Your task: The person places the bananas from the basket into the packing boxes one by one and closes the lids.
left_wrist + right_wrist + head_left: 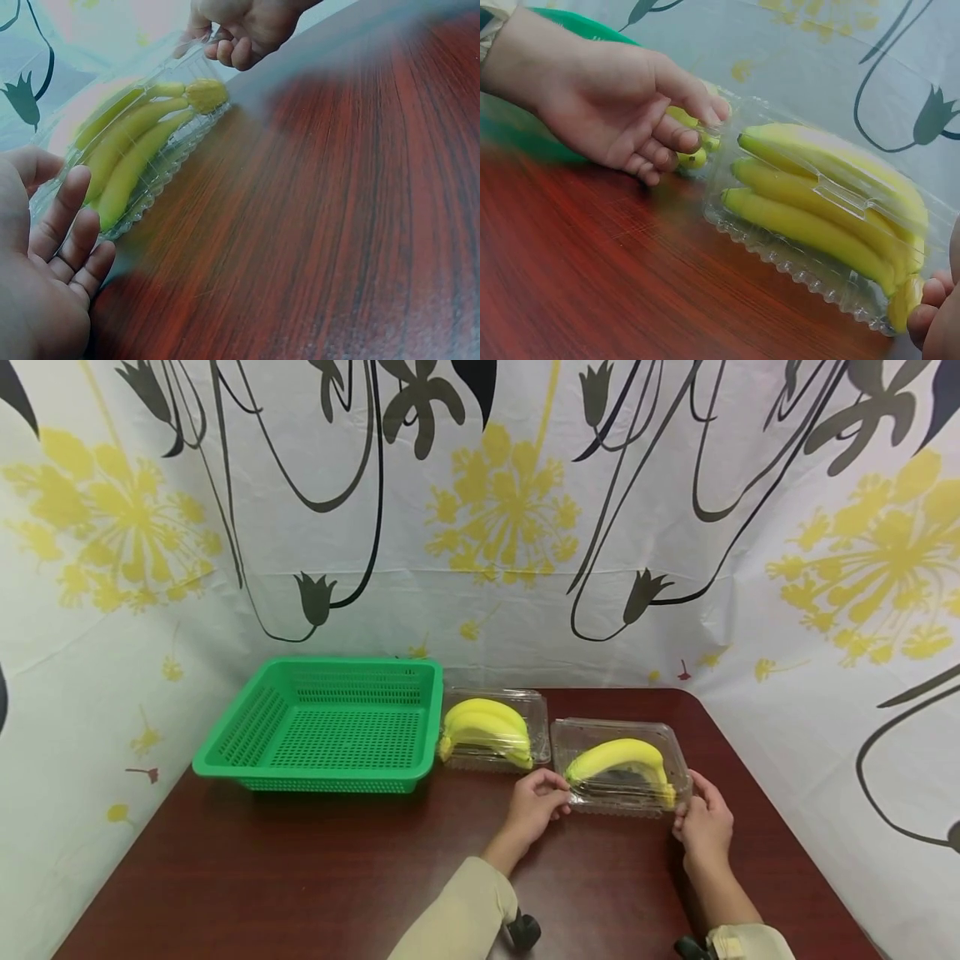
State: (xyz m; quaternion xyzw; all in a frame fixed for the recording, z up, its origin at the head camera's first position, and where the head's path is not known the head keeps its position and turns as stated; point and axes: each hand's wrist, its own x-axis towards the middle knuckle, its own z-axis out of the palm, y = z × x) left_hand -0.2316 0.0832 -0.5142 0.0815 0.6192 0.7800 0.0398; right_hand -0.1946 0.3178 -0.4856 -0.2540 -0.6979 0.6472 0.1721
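Note:
A clear plastic clamshell box with a bunch of bananas inside lies on the right part of the table, its lid down over the fruit. My left hand pinches its near left corner. At the near right corner, my right hand grips the box edge with thumb and curled fingers. The right wrist view shows several bananas through the plastic, their stem end toward my right hand. In the left wrist view, the box appears tilted by the camera angle.
A second clear box of bananas stands just left of the held one. Beside it, a green plastic basket sits at the back left. A patterned cloth hangs behind the dark red table.

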